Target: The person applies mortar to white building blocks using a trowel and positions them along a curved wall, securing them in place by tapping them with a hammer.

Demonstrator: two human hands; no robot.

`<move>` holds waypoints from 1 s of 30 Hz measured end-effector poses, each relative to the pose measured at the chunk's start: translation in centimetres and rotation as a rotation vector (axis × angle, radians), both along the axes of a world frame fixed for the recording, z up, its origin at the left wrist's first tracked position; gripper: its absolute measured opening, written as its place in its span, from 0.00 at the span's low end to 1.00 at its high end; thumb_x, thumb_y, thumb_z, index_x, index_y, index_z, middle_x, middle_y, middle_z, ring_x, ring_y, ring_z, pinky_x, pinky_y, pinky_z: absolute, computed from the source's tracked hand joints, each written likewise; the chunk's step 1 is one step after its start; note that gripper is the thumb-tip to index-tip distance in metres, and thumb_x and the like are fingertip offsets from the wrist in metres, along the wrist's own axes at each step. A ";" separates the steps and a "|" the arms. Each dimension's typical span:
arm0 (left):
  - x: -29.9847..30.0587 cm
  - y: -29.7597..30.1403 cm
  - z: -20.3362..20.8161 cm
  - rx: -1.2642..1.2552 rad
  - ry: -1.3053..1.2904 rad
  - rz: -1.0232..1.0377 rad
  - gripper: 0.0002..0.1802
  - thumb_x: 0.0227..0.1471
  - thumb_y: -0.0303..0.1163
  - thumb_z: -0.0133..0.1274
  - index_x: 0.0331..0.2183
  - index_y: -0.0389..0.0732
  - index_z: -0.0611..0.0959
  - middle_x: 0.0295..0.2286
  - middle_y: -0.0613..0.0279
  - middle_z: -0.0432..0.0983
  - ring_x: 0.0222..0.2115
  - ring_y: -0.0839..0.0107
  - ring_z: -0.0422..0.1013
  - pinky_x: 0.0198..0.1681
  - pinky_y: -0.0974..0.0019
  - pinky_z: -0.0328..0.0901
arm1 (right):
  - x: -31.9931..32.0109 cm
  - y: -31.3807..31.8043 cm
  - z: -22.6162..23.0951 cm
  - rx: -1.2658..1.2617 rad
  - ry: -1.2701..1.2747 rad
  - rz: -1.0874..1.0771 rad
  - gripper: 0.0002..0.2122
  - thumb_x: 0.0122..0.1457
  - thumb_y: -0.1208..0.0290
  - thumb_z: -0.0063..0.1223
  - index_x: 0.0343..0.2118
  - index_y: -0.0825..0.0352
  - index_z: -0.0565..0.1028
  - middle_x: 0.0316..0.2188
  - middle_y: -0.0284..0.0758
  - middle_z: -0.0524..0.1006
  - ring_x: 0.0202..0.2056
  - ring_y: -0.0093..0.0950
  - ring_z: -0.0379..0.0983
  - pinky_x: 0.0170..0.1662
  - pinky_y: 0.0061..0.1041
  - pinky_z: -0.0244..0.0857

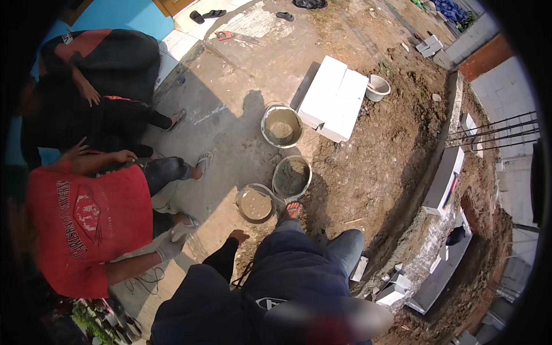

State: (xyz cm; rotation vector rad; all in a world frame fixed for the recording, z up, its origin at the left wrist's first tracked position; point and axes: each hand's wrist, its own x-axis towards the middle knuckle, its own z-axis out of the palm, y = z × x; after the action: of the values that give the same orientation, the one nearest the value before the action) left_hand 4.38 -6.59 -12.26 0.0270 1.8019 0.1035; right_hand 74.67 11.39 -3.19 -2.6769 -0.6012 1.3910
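My left hand (pixel 239 236) hangs at the end of a dark sleeve, close to the near rim of a bucket of brownish liquid (pixel 256 205). Its fingers look stretched out, with nothing visible in them. Touching that bucket is a second bucket with grey mortar (pixel 291 176), right by my sandalled foot (pixel 294 210). A third bucket (pixel 282 126), part filled with a wet grey-brown mix, stands farther off. My right hand does not show; my dark blue shirt and a blurred patch fill the lower middle.
Left of me are a co-worker in a red shirt (pixel 95 218), one hand gloved (pixel 171 248), and a person in black (pixel 80 115). White blocks (pixel 333 95) sit ahead beside a small pail (pixel 378 88). A low block wall (pixel 441 181), rebar (pixel 494 133) and a saw (pixel 225 35) also show.
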 end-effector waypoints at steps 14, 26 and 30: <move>4.7 4.6 -0.3 0.374 -0.071 0.075 0.45 0.52 0.57 0.58 0.61 0.34 0.70 0.59 0.46 0.69 0.59 0.55 0.67 0.60 0.60 0.61 | -7.9 11.1 10.4 0.305 -0.074 0.241 0.17 0.68 0.53 0.44 0.42 0.66 0.67 0.19 0.35 0.67 0.11 0.27 0.64 0.12 0.29 0.60; -4.3 -0.1 0.8 0.219 0.119 -0.136 0.36 0.53 0.47 0.58 0.59 0.38 0.73 0.55 0.50 0.73 0.46 0.61 0.76 0.47 0.56 0.71 | -6.9 -4.6 2.3 0.058 -0.009 0.000 0.22 0.62 0.52 0.45 0.43 0.71 0.69 0.21 0.42 0.71 0.14 0.35 0.69 0.15 0.36 0.64; -1.6 6.5 2.1 0.232 0.086 0.014 0.39 0.50 0.49 0.60 0.58 0.35 0.75 0.54 0.44 0.73 0.54 0.56 0.72 0.57 0.59 0.66 | -4.3 -6.8 3.1 0.092 -0.046 -0.051 0.22 0.62 0.53 0.50 0.46 0.71 0.68 0.20 0.40 0.70 0.17 0.35 0.70 0.16 0.37 0.64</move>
State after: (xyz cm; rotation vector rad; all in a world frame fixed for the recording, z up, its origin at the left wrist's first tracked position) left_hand 2.73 -0.13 -10.18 0.1860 1.8675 0.3254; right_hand 70.36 4.59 -0.04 -2.6392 -0.5812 1.2605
